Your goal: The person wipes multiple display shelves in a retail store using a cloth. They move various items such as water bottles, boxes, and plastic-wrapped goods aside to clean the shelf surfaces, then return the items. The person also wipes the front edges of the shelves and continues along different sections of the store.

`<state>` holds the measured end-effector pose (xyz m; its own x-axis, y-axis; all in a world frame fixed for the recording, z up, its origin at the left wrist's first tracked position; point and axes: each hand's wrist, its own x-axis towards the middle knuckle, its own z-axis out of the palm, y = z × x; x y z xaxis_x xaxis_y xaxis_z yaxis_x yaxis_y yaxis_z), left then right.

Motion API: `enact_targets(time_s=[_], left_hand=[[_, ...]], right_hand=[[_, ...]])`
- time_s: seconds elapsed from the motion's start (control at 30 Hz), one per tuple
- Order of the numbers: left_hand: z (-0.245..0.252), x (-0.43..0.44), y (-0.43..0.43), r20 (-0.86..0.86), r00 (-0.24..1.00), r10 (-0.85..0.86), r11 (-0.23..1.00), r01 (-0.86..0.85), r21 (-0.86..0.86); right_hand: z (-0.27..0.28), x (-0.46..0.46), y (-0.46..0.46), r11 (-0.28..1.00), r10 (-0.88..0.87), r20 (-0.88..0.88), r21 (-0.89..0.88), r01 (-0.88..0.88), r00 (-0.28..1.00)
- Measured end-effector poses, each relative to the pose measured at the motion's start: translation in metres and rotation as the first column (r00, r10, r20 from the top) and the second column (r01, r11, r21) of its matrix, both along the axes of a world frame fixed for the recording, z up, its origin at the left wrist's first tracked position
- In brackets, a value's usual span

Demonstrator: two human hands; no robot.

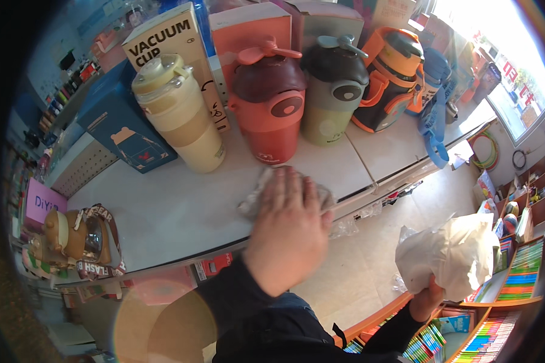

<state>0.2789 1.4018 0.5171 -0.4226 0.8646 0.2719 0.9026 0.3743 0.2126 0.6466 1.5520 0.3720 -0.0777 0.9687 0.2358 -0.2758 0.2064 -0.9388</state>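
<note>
My left hand (290, 231) lies palm down on a crumpled greyish cloth (254, 197), its fingers pressing it onto the white counter (172, 222). Just beyond the fingertips stands a red cup with a propeller lid (277, 113). A green and black cup of the same kind (329, 104) is on its right, and a cream bottle (186, 118) on its left. My right hand (429, 295), lower right and off the counter, grips a crumpled white wrapping (449, 254); whether anything is inside it cannot be told.
Boxes, one a beige carton (168, 36) and one a blue box (122, 118), stand behind the cups. An orange and black bottle (390, 81) and a blue strap (433, 136) are farther right. A brown bottle (77, 236) sits at the left end. Bookshelves (517, 304) stand lower right.
</note>
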Motion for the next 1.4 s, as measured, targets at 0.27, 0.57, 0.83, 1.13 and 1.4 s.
enact_targets(time_s=[0.27, 0.57, 0.83, 1.13, 1.4], left_hand=[[-0.005, 0.003, 0.055, 0.192, 0.897, -0.398, 0.906, 0.353, 0.233], [0.014, -0.044, -0.155, -0.099, 0.988, 0.121, 0.849, -0.051, 0.526], [-0.001, -0.037, -0.192, 0.008, 0.938, 0.348, 0.926, -0.345, 0.156], [-0.031, -0.007, -0.042, -0.012, 0.999, -0.033, 0.963, 0.035, 0.269], [0.015, 0.009, 0.027, 0.256, 0.887, -0.384, 0.863, 0.246, 0.441]], right_hand=[[0.032, -0.007, -0.002, 0.999, 0.05, -0.013, 0.01, -0.049, 0.999], [0.053, -0.026, -0.003, 1.0, 0.006, -0.009, 0.02, -0.005, 1.0], [0.03, -0.049, 0.009, 0.981, 0.091, -0.065, 0.176, -0.078, 0.994], [0.036, -0.034, -0.008, 0.993, 0.038, -0.024, 0.11, -0.036, 0.999], [0.031, 0.02, -0.014, 0.984, 0.076, -0.026, 0.165, -0.07, 0.997]])
